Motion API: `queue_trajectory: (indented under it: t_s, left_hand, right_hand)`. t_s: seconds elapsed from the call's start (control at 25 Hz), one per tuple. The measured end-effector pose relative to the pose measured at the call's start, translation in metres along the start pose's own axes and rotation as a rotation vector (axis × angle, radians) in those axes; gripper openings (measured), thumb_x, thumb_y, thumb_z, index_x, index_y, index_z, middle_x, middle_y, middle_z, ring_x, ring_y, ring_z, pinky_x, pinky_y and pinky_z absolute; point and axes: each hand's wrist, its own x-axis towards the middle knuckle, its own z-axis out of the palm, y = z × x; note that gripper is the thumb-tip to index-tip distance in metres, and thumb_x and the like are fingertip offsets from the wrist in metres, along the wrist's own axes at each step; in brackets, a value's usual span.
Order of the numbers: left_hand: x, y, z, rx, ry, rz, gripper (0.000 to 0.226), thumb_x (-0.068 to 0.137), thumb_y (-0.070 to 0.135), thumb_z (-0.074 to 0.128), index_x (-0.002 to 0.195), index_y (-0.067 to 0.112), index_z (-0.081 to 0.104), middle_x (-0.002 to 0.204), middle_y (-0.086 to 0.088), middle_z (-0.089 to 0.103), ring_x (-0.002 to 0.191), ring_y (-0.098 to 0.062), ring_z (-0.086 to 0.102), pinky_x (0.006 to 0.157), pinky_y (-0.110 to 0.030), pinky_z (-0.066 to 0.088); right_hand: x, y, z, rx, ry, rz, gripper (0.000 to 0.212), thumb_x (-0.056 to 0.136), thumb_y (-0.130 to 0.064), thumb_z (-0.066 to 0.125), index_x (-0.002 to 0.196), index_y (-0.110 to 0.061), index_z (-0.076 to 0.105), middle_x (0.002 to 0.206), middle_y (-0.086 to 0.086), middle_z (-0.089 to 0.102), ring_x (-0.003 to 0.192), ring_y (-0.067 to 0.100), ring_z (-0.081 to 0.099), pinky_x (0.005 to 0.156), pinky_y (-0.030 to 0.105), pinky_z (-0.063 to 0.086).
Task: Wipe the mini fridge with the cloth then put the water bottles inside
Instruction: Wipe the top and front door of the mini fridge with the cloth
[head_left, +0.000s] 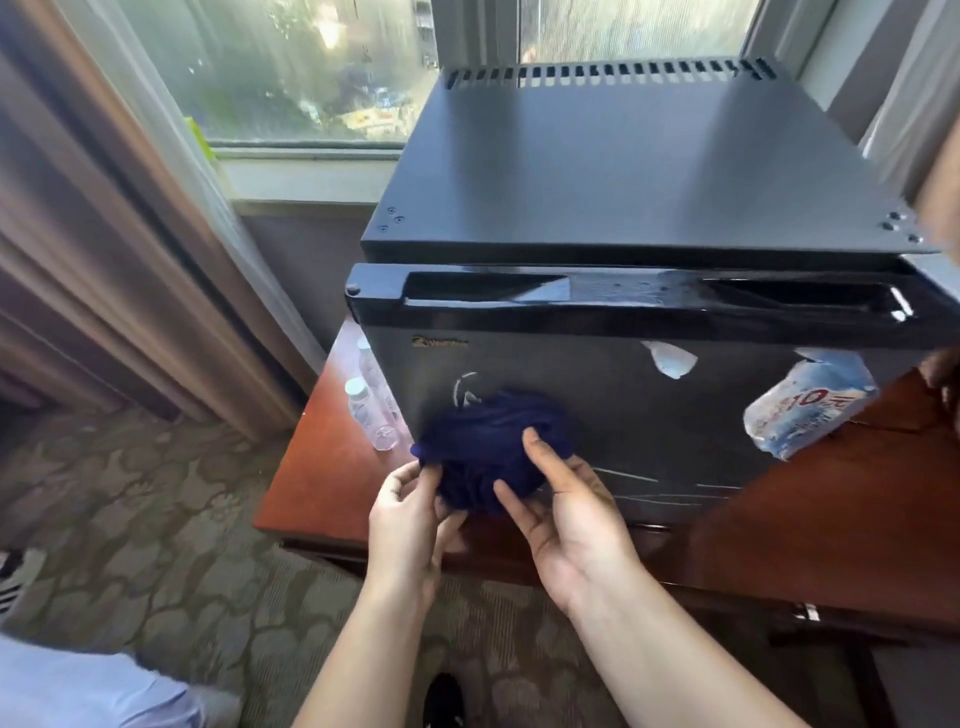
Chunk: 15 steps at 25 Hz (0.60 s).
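At far left I note two bottles (370, 410) standing on the wooden table (311, 483), just beside the left wall of the black fridge (623, 171), whose door is closed. My left hand (410, 525) pinches the lower left edge of the bunched blue cloth (488, 447), fingers curled narrow on the fabric. My right hand (563, 512) grips its right side, fingers spread over the bundle, which is held against the door front.

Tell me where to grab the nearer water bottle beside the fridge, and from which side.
Grip the nearer water bottle around its body below the white cap, coming from the left: it stands upright on the table, and the mini fridge blocks its right.
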Motion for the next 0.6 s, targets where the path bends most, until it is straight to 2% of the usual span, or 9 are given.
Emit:
queue_trajectory:
  t_s: [0.08,0.12,0.2,0.28,0.4,0.52,0.6]
  left_hand:
    - [-0.005,0.027,-0.002,-0.007,-0.02,0.138,0.037,0.092,0.032,0.071,0.12,0.011,0.062,0.11,-0.017,0.075,0.089,-0.025,0.071,0.07,-0.031,0.06]
    - [-0.01,0.045,-0.001,-0.01,-0.026,0.252,0.033,0.088,0.035,0.072,0.112,0.014,0.063,0.099,-0.013,0.074,0.083,-0.022,0.069,0.068,-0.03,0.059]
    - [-0.019,0.08,0.001,0.069,-0.023,0.512,0.021,0.085,0.037,0.072,0.097,0.022,0.063,0.078,-0.001,0.067,0.07,-0.016,0.061,0.063,-0.028,0.054]
    - [-0.019,0.101,0.001,0.13,-0.057,0.631,0.015,0.086,0.034,0.072,0.092,0.024,0.062,0.071,0.01,0.065,0.064,-0.011,0.059,0.059,-0.025,0.052]
    - [-0.002,0.093,-0.007,0.121,-0.156,0.575,0.014,0.085,0.028,0.072,0.092,0.023,0.061,0.075,0.009,0.068,0.067,-0.009,0.061,0.062,-0.022,0.054]
    - [0.027,0.061,-0.026,0.177,-0.217,0.45,0.013,0.088,0.021,0.072,0.094,0.02,0.061,0.082,-0.004,0.07,0.072,-0.013,0.062,0.065,-0.032,0.054]
    - [0.052,0.04,-0.04,0.242,-0.238,0.371,0.012,0.092,0.013,0.071,0.097,0.016,0.061,0.086,-0.01,0.071,0.076,-0.015,0.063,0.069,-0.037,0.055]
  right_hand:
    - [-0.01,-0.001,0.022,0.008,-0.04,-0.075,0.028,0.083,-0.017,0.079,0.106,-0.016,0.063,0.091,0.004,0.079,0.073,0.014,0.074,0.064,0.029,0.065]
    - [-0.017,-0.004,0.034,0.001,-0.083,-0.123,0.028,0.082,-0.019,0.078,0.106,-0.016,0.064,0.091,0.004,0.078,0.07,0.012,0.074,0.062,0.028,0.064]
    - [-0.029,-0.006,0.054,-0.026,-0.144,-0.206,0.029,0.08,-0.025,0.078,0.106,-0.016,0.068,0.095,0.005,0.078,0.068,0.011,0.073,0.058,0.026,0.063]
    - [-0.033,-0.001,0.065,-0.036,-0.14,-0.269,0.03,0.077,-0.031,0.076,0.102,-0.016,0.071,0.097,0.005,0.078,0.069,0.011,0.073,0.055,0.025,0.061]
    - [-0.019,0.017,0.064,-0.038,-0.046,-0.346,0.034,0.071,-0.033,0.077,0.098,-0.014,0.07,0.094,0.007,0.076,0.067,0.013,0.072,0.051,0.024,0.06]
    - [0.007,0.046,0.053,-0.047,0.113,-0.401,0.045,0.061,-0.031,0.081,0.097,-0.01,0.065,0.086,0.008,0.072,0.065,0.013,0.07,0.05,0.025,0.059]
    - [0.027,0.065,0.041,-0.069,0.194,-0.439,0.039,0.061,-0.024,0.082,0.09,-0.01,0.06,0.076,0.005,0.068,0.061,0.013,0.07,0.05,0.027,0.059]
